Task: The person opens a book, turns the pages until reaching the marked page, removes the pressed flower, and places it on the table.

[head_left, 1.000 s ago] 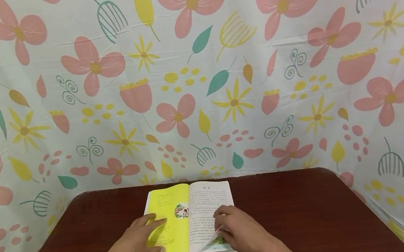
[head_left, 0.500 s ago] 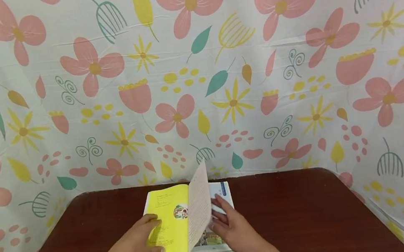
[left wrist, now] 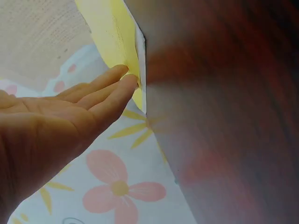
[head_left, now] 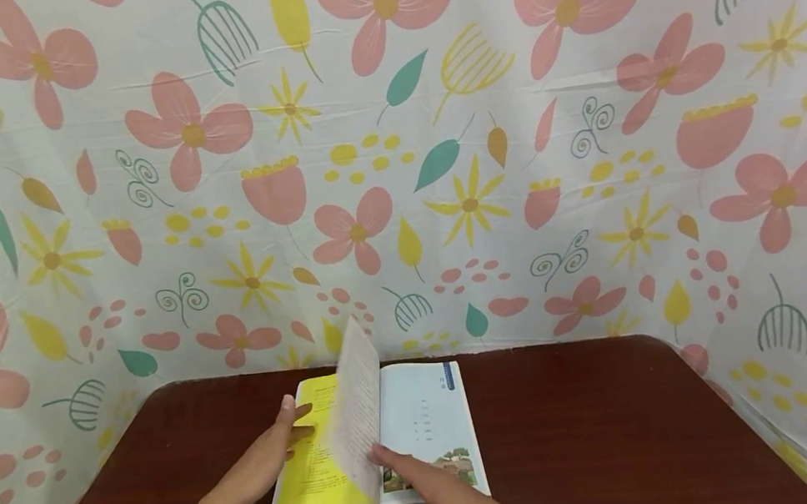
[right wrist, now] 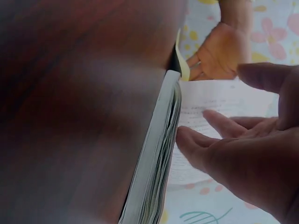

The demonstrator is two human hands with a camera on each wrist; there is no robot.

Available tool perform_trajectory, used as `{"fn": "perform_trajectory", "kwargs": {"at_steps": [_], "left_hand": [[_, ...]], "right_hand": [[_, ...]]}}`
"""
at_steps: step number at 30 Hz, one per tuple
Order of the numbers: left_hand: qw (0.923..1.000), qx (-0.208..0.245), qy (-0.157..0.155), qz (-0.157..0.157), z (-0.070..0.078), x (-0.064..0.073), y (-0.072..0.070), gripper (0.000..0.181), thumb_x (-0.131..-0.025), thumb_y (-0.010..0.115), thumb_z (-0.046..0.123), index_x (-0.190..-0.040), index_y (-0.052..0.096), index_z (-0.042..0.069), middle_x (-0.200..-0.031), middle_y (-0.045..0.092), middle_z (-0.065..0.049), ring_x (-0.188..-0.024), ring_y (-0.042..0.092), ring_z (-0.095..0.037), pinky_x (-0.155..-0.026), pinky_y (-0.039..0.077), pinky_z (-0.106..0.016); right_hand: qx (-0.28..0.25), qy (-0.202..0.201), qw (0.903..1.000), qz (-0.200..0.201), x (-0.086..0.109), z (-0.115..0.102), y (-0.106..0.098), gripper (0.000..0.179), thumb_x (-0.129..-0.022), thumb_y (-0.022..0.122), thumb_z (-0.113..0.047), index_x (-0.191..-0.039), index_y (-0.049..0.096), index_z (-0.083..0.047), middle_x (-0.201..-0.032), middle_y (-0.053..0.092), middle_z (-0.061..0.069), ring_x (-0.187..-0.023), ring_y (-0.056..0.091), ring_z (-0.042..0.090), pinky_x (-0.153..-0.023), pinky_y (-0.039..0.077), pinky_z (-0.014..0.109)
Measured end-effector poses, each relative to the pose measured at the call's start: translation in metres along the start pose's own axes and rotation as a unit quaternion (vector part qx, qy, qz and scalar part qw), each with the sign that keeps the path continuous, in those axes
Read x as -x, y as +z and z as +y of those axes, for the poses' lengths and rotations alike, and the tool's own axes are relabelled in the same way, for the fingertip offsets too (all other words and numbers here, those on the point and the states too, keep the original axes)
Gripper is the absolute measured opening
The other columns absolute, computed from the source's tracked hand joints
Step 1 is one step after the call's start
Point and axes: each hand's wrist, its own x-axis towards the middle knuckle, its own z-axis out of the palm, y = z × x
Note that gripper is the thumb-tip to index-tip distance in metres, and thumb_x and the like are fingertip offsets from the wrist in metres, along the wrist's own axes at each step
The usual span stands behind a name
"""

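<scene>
An open book [head_left: 422, 405] lies on the table, with a pale blue page bearing a house picture on its right side. One printed page [head_left: 363, 400] stands up near the spine, leaning left over the yellow page [head_left: 322, 489]. My right hand [head_left: 453, 502] has its fingers extended at that page's lower part; in the right wrist view the right hand [right wrist: 247, 144] is behind the book's page edges [right wrist: 159, 163]. My left hand [head_left: 255, 459] is at the yellow page's left edge, fingers straight. In the left wrist view, its fingertips [left wrist: 130, 81] meet the yellow page's edge.
The dark red-brown table [head_left: 606, 420] extends on both sides of the book. Behind it hangs a white curtain [head_left: 497, 274] printed with flowers and leaves.
The printed page has swung up from the right and now leans left, uncovering the blue page. My right hand has followed it left and nearer; my left hand has lifted and turned.
</scene>
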Motion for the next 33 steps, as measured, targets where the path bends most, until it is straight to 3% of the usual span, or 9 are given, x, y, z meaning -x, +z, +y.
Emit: {"fn": "perform_trajectory", "kwargs": {"at_steps": [3, 6, 9, 13, 16, 19, 26, 29, 33], "left_hand": [[0.9989, 0.045, 0.009, 0.005, -0.002, -0.001, -0.004, 0.084, -0.101, 0.006, 0.067, -0.156, 0.03, 0.007, -0.147, 0.047, -0.021, -0.137, 0.044, -0.039, -0.108, 0.035, -0.059], [0.999, 0.03, 0.005, 0.032, -0.004, -0.003, -0.005, 0.085, -0.1, 0.011, 0.07, -0.158, 0.025, 0.008, -0.152, 0.04, -0.019, -0.139, 0.04, -0.038, -0.108, 0.034, -0.059], [0.9961, -0.07, 0.015, 0.051, -0.005, -0.003, -0.003, 0.09, -0.098, 0.036, 0.07, -0.158, 0.018, 0.006, -0.154, 0.036, -0.021, -0.138, 0.041, -0.037, -0.107, 0.037, -0.057], [0.9733, -0.216, 0.057, 0.052, -0.008, -0.001, 0.003, 0.105, -0.084, 0.073, 0.059, -0.158, 0.022, 0.006, -0.152, 0.032, -0.024, -0.13, 0.049, -0.034, -0.101, 0.044, -0.051], [0.9617, -0.257, 0.085, 0.046, -0.009, 0.003, 0.007, 0.1, -0.076, 0.085, 0.05, -0.155, 0.037, 0.014, -0.153, 0.027, -0.023, -0.125, 0.052, -0.031, -0.097, 0.046, -0.048], [0.9536, -0.277, 0.114, 0.033, -0.009, 0.006, 0.008, 0.086, -0.075, 0.087, 0.043, -0.148, 0.05, 0.018, -0.155, 0.026, -0.021, -0.127, 0.05, -0.032, -0.095, 0.048, -0.046], [0.9331, -0.323, 0.157, -0.026, -0.011, 0.008, 0.007, 0.072, -0.081, 0.083, 0.04, -0.142, 0.056, 0.011, -0.155, 0.035, -0.017, -0.135, 0.044, -0.036, -0.101, 0.044, -0.054], [0.9296, -0.333, 0.152, -0.042, -0.012, 0.008, 0.007, 0.074, -0.082, 0.082, 0.04, -0.143, 0.055, 0.009, -0.153, 0.04, -0.017, -0.137, 0.043, -0.036, -0.102, 0.042, -0.056], [0.9271, -0.342, 0.146, -0.051, -0.012, 0.007, 0.006, 0.075, -0.082, 0.081, 0.041, -0.144, 0.053, 0.009, -0.152, 0.042, -0.018, -0.137, 0.043, -0.037, -0.103, 0.041, -0.057]], "right_hand": [[0.055, 0.0, 0.9984, -0.015, 0.0, 0.003, 0.002, 0.072, -0.098, 0.065, -0.028, -0.158, 0.026, -0.033, -0.16, 0.03, -0.01, -0.149, 0.025, 0.022, -0.116, 0.031, 0.044], [0.098, -0.014, 0.9945, -0.031, -0.001, 0.005, 0.002, 0.072, -0.099, 0.065, -0.028, -0.159, 0.026, -0.029, -0.16, 0.032, -0.003, -0.148, 0.028, 0.03, -0.113, 0.034, 0.048], [0.133, -0.013, 0.9903, -0.039, -0.002, 0.006, 0.0, 0.07, -0.099, 0.065, -0.029, -0.158, 0.028, -0.027, -0.158, 0.035, 0.0, -0.146, 0.031, 0.03, -0.11, 0.039, 0.046], [0.174, -0.01, 0.984, -0.035, -0.001, 0.007, -0.005, 0.066, -0.098, 0.066, -0.03, -0.156, 0.035, -0.027, -0.154, 0.04, -0.004, -0.143, 0.037, 0.022, -0.107, 0.041, 0.042], [0.201, -0.033, 0.9787, -0.024, 0.0, 0.009, -0.011, 0.062, -0.097, 0.066, -0.027, -0.153, 0.04, -0.024, -0.151, 0.045, -0.005, -0.14, 0.041, 0.018, -0.107, 0.042, 0.039], [0.24, -0.052, 0.9694, -0.009, 0.002, 0.011, -0.016, 0.059, -0.096, 0.067, -0.025, -0.151, 0.045, -0.022, -0.151, 0.046, -0.003, -0.139, 0.042, 0.017, -0.106, 0.043, 0.037], [0.386, -0.047, 0.9209, 0.034, 0.005, 0.019, -0.029, 0.049, -0.088, 0.079, -0.03, -0.134, 0.062, -0.026, -0.145, 0.051, 0.0, -0.132, 0.048, 0.019, -0.099, 0.049, 0.036], [0.399, -0.039, 0.9154, 0.032, 0.005, 0.02, -0.035, 0.04, -0.086, 0.08, -0.031, -0.124, 0.069, -0.028, -0.141, 0.055, -0.001, -0.128, 0.051, 0.019, -0.096, 0.05, 0.035], [0.38, -0.043, 0.9236, 0.022, 0.005, 0.021, -0.043, 0.026, -0.087, 0.079, -0.031, -0.112, 0.075, -0.027, -0.135, 0.06, -0.003, -0.124, 0.055, 0.017, -0.094, 0.051, 0.031]]}}
